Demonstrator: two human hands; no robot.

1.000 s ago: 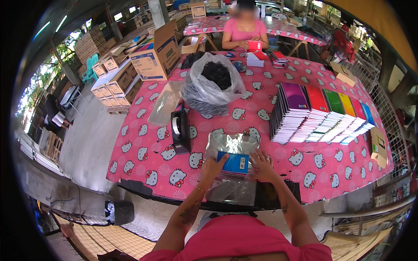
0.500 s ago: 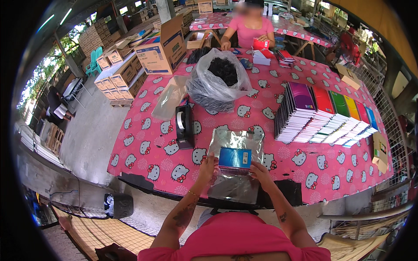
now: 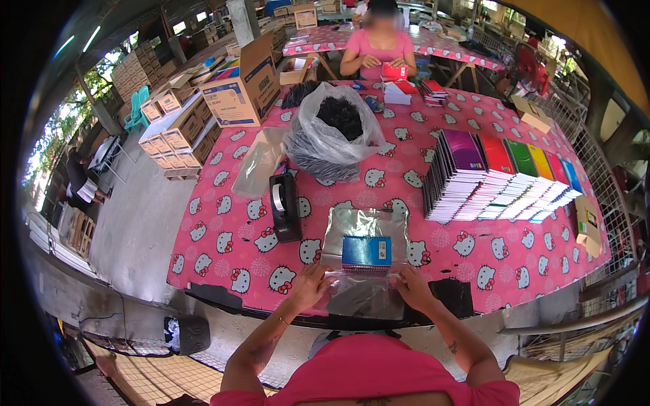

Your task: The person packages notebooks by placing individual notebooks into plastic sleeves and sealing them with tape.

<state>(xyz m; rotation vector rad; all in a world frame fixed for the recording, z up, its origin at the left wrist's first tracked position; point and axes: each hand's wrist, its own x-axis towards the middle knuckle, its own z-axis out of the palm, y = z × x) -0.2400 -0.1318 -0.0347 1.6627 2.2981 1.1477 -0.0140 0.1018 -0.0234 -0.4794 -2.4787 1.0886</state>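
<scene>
1. At the centre of the frame, slightly below the middle, a small blue spiral notebook [image 3: 366, 252] lies flat on a clear plastic sheet [image 3: 342, 227], its coil along the edge nearest the wearer.
2. Just below the notebook's lower left corner, the left hand [image 3: 310, 284] grasps the plastic between thumb and bent fingers, clear of the notebook.
3. Mirroring it at the lower right corner, the right hand [image 3: 413, 289] pinches the plastic too, also apart from the notebook. Between the hands runs a shiny fold of film.
4. Left of centre, a black tape dispenser [image 3: 285, 213] stands on the pink table [image 3: 443, 254], whose cover is printed with white cartoon cat faces.
5. Above centre, an open translucent bag [image 3: 369, 132] bulges with thin black strands; flat clear film [image 3: 261, 162] lies to its left.
6. Right of centre, tall rows of spiral notebooks [image 3: 467, 152] show purple, red, green, yellow, pink and blue covers.
7. At upper centre, a co-worker in a pink shirt [image 3: 382, 46] sits across the table, hands at a red notebook [image 3: 395, 70].
8. Toward the upper left, a large open cardboard box [image 3: 233, 101] stands at the table's far corner.
</scene>
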